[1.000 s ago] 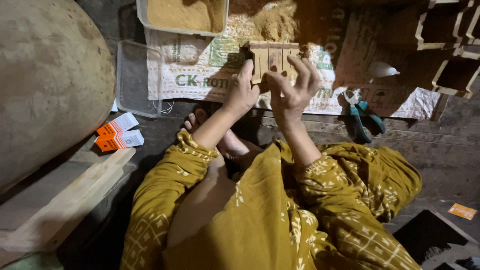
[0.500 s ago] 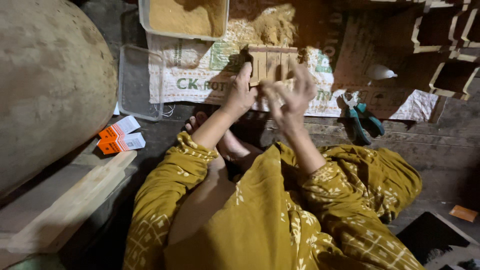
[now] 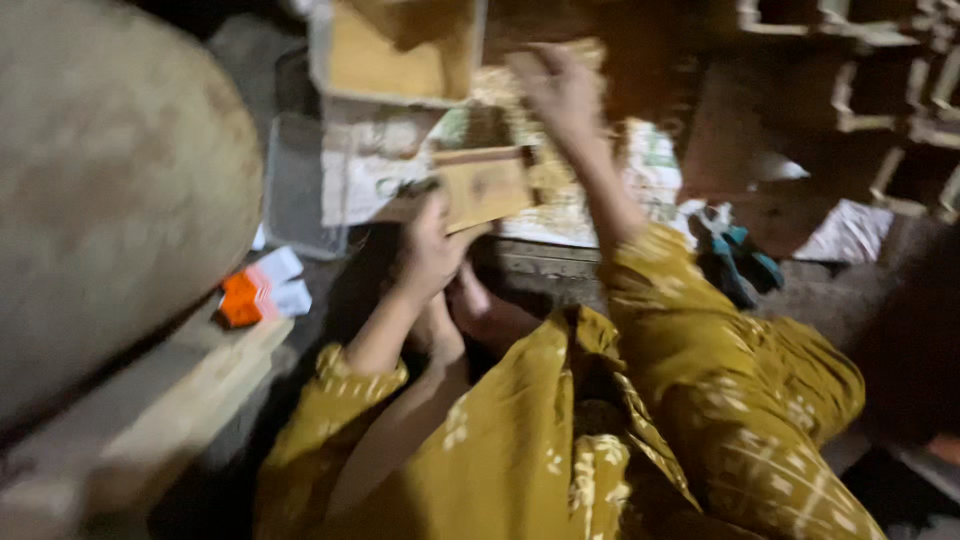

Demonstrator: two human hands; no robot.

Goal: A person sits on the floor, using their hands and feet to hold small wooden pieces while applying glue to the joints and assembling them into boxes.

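A small wooden frame (image 3: pixel 483 187) sits above the printed sack (image 3: pixel 600 190), gripped at its lower left corner by the left hand (image 3: pixel 432 250), fingers curled closed; the right hand (image 3: pixel 558 88) reaches toward a sawdust heap (image 3: pixel 540 75), fingers blurred, grip unclear. Beside them: a tray of sawdust (image 3: pixel 395 60); orange packets (image 3: pixel 262 290)

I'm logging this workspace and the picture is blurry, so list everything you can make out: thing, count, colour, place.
Wooden piece: one, tan, flat, held at centre.
Tray of powder: one, pale rim, tan-yellow fill, top centre.
Clear plastic box: one, see-through, left of the printed sack.
Printed sack: one, white with green marks, spread on the floor.
Small cartons: two or so, orange and white, left.
Large round sack: one, beige, far left.
Plank: one, pale wood, lower left.
Pliers: one, teal handles, right.
Wooden frames: several, top right; too blurred to count.
Left hand: grip on the wooden piece.
Right hand: reaching up by the powder; grip unclear.
Sleeves and robe: mustard yellow, patterned.
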